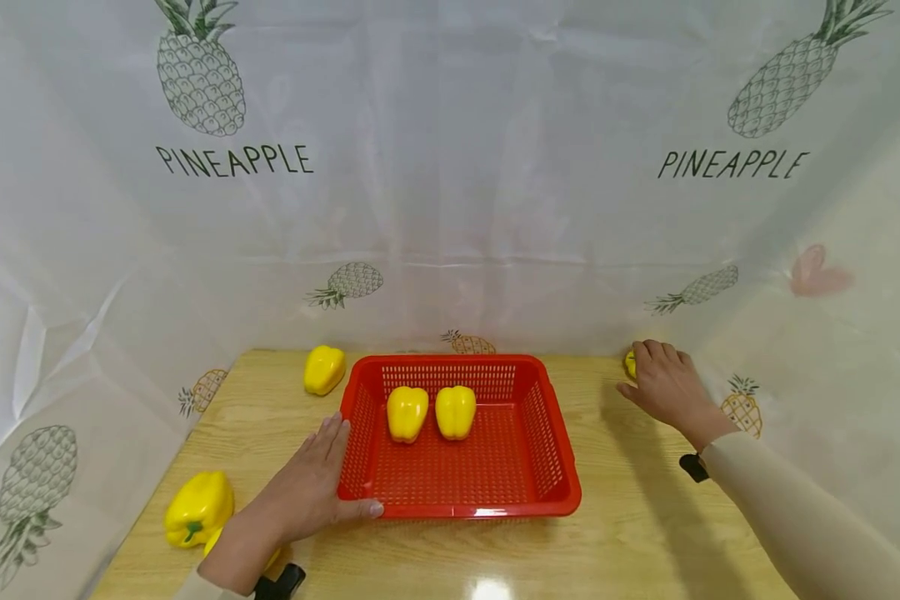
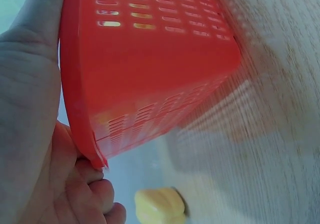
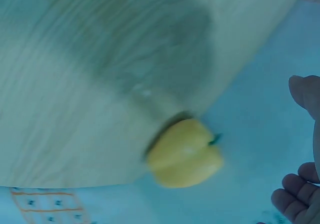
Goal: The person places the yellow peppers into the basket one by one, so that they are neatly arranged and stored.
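A red plastic basket (image 1: 453, 510) with slotted sides stands mid-table and holds two yellow bell peppers (image 1: 407, 414). My left hand (image 1: 303, 483) grips its near left corner, fingers along the left rim and thumb over the front rim. In the left wrist view, the bent fingers (image 2: 102, 191) meet the rim. At the back right, my right hand (image 1: 667, 383) reaches over another yellow bell pepper (image 3: 185, 154), mostly covered in the head view. The right wrist view shows a gap between that pepper and the loosely spread fingers (image 3: 290, 196).
One yellow bell pepper (image 1: 324, 370) lies behind the basket's left side. Another bell pepper (image 1: 198, 508) sits at the front left, beside one partly hidden under my left wrist. A pineapple-print sheet (image 1: 450, 208) rises along the back and sides of the wooden table (image 1: 607, 533).
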The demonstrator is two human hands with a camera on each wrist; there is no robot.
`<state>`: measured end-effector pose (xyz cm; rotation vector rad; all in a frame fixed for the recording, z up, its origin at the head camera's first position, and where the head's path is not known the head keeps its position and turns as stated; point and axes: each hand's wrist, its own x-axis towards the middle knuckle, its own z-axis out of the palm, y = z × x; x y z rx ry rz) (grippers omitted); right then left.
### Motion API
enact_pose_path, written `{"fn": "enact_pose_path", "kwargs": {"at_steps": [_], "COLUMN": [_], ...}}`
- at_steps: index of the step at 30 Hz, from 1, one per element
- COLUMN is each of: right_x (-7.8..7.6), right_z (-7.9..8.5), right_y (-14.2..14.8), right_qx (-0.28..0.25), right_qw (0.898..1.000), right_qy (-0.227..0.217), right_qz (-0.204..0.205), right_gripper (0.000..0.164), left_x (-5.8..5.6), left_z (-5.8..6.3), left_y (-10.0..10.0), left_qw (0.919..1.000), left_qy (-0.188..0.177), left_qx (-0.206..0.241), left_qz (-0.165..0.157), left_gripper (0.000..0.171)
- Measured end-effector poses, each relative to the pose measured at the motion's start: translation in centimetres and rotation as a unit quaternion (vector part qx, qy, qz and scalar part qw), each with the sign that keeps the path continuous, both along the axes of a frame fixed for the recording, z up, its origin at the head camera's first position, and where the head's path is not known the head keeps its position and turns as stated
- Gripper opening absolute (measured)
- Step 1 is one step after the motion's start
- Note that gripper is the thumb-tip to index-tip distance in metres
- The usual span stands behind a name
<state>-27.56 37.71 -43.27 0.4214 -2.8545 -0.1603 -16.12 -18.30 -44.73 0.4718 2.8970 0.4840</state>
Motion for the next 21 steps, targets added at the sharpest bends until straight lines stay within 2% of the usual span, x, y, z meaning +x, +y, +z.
{"fn": "enact_pose_path", "kwargs": {"at_steps": [7, 18, 21], "right_x": [-0.4, -2.2, -2.8], "right_z": [-2.0, -2.4, -2.7], "right_y": [2.9, 5.6, 5.7], "right_qx": [0.008, 0.031, 0.040], "right_qw": [1.000, 0.998, 0.998], "right_qy": [-0.010, -0.043, -0.044], "right_qz": [-0.014, -0.033, -0.028], "right_gripper": [0.080, 0.092, 0.090], "left_x": [0.0, -0.1, 0.0], "left_z": [-0.1, -0.4, -0.3], "left_y": [0.0, -0.2, -0.3], "left_qw": [0.9999, 0.9998, 0.9996], "left_qy": [-0.006, -0.012, -0.016], "left_qx": [0.014, 0.013, 0.018], "left_qz": [-0.001, 0.010, 0.012], "left_gripper": [0.136, 0.139, 0.139]}}
